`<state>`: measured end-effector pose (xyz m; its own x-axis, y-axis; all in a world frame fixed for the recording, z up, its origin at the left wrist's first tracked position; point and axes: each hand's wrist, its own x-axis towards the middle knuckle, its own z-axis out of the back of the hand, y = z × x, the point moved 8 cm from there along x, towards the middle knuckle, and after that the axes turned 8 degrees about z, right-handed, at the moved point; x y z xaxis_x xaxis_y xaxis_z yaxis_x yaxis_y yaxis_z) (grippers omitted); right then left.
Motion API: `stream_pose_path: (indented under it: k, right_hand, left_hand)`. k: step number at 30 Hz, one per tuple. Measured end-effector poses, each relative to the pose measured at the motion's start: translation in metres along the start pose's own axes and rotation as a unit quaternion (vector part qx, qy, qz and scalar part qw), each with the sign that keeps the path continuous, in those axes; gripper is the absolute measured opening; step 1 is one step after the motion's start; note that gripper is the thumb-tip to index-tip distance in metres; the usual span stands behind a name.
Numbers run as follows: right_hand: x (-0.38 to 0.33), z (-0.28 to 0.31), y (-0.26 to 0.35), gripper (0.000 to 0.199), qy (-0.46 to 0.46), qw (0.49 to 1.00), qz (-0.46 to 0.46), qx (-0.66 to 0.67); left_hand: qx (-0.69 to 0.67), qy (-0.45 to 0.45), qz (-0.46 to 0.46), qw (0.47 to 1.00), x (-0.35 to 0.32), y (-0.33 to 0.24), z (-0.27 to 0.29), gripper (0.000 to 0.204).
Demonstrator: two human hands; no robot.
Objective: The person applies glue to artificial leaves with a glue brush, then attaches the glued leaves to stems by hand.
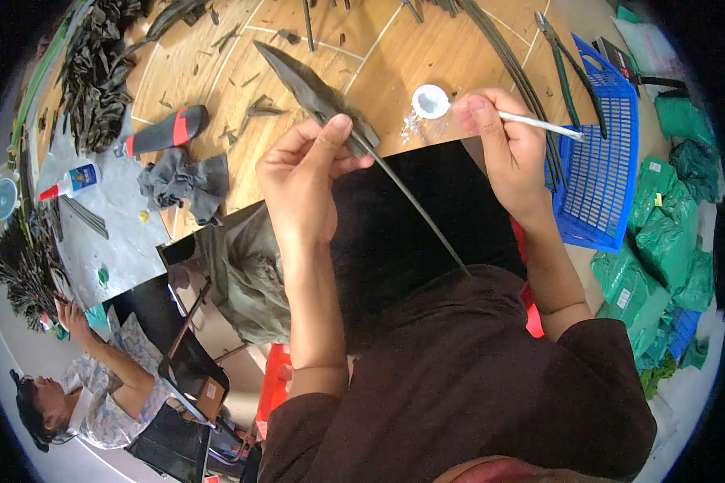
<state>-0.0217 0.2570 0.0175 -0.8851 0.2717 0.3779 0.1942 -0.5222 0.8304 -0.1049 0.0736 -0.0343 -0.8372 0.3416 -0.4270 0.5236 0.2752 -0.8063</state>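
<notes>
My left hand [300, 181] pinches a dark grey-green artificial leaf [304, 80] near its base, between thumb and fingers. Its pointed blade tilts up and left over the wooden floor, while the long thin stem [419, 205] slants down right across the black cloth on my lap. In my right hand [509, 149] is a thin white stick [540, 124], its free end pointing right; my fingers hide the other end. Just left of those fingers sits a small round white dish [430, 101] with white flecks scattered beside it. The two hands are apart.
A blue plastic basket [600, 173] holds long-handled cutters [557, 68] at right, beside green plastic bundles [660, 217]. At left lie a red-and-black tool [167, 131], a grey cloth [185, 183], a glue bottle [74, 180] and dark leaves [97, 80]. Another person [105, 386] sits lower left.
</notes>
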Motion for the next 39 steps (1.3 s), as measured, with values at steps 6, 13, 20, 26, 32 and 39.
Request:
stream_pose_path:
  k: [6, 13, 20, 26, 32, 39]
  right_hand:
    - [0.006, 0.002, 0.017, 0.023, 0.006, 0.999, 0.039, -0.036]
    - [0.001, 0.010, 0.029, 0.025, -0.077, 0.971, -0.018, 0.224]
    - [-0.013, -0.013, 0.059, 0.025, 0.002, 0.957, -0.001, 0.291]
    - [-0.015, -0.013, 0.076, 0.024, 0.033, 0.965, 0.017, 0.259]
    - [-0.020, -0.008, 0.085, 0.024, 0.039, 0.965, 0.020, 0.258]
    - [-0.022, -0.004, 0.083, 0.023, 0.052, 0.965, 0.016, 0.256]
  left_hand:
    - [-0.021, 0.019, 0.005, 1.000, -0.006, -0.006, -0.001, 0.010]
    - [-0.042, 0.030, 0.002, 0.999, -0.016, -0.014, -0.001, 0.010]
    - [-0.021, 0.064, 0.011, 0.998, -0.033, -0.018, -0.011, 0.010]
    - [-0.005, 0.069, 0.003, 0.998, -0.047, -0.025, -0.019, 0.011]
    - [0.015, 0.070, -0.009, 0.997, -0.053, -0.029, -0.021, 0.009]
    - [0.026, 0.072, -0.014, 0.997, -0.056, -0.030, -0.029, 0.009]
